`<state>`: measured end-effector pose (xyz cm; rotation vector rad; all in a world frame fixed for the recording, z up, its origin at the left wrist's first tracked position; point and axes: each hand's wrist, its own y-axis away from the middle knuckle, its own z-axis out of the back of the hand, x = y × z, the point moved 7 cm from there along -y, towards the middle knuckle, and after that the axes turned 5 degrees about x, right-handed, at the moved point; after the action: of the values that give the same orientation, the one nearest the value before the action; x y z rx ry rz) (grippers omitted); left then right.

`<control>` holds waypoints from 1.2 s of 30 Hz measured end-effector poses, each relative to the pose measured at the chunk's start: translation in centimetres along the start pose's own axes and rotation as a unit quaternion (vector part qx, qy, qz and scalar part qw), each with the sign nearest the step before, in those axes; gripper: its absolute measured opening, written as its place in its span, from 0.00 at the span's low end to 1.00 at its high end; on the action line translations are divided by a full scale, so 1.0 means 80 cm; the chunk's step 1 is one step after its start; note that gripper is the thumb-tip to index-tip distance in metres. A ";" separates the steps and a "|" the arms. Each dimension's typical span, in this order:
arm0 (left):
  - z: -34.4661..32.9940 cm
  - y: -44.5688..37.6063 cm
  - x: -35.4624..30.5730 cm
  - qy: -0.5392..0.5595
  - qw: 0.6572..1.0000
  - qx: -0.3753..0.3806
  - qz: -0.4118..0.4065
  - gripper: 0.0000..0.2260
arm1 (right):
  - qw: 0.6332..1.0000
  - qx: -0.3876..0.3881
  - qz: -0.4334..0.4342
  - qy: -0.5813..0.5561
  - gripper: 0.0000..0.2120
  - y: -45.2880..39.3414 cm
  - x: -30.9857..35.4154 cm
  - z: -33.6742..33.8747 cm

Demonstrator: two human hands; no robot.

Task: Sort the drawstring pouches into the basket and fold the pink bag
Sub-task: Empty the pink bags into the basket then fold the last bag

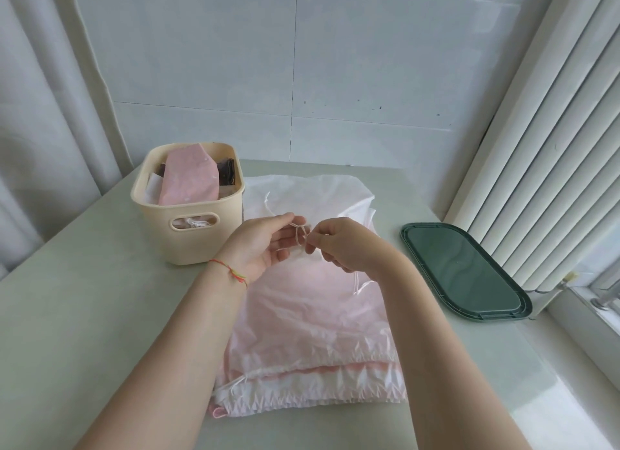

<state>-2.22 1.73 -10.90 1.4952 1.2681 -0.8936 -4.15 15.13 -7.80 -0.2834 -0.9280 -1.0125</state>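
Both hands, left hand and right hand, pinch a thin white drawstring above the translucent pink plastic bag lying beneath them on the tabletop, right of the cream plastic basket holding pouches.

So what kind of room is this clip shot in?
Probably a home, perhaps a utility corner: a pale green tabletop against a white tiled wall, white vertical blinds at a window, and a cream plastic basket of pouches.

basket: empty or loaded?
Loaded. The basket holds a pink pouch standing above its rim, with darker items behind it.
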 end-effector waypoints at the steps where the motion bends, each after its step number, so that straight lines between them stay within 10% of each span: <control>1: 0.000 0.000 -0.002 -0.011 1.000 0.008 -0.006 0.08 | 1.000 -0.006 -0.002 0.008 0.13 0.000 0.001 0.001; 8: -0.006 0.005 -0.015 -0.152 0.985 0.001 -0.080 0.06 | 0.989 0.005 -0.005 0.147 0.14 0.013 0.015 0.004; 11: -0.012 0.005 -0.022 -0.214 0.968 0.003 -0.128 0.09 | 0.961 -0.112 0.042 0.249 0.10 0.018 0.034 0.028; 27: -0.013 0.016 -0.045 -0.391 0.846 -0.155 -0.329 0.02 | 0.976 -0.180 0.117 -0.035 0.07 -0.013 -0.005 0.028; 36: -0.008 0.006 -0.033 -0.351 0.876 -0.134 -0.304 0.06 | 0.977 -0.099 0.117 -0.145 0.16 -0.014 -0.009 0.015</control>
<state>-2.27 1.61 -8.15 0.4366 1.2280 -1.4299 -5.86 15.68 -7.89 -0.7071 -1.0286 -0.8582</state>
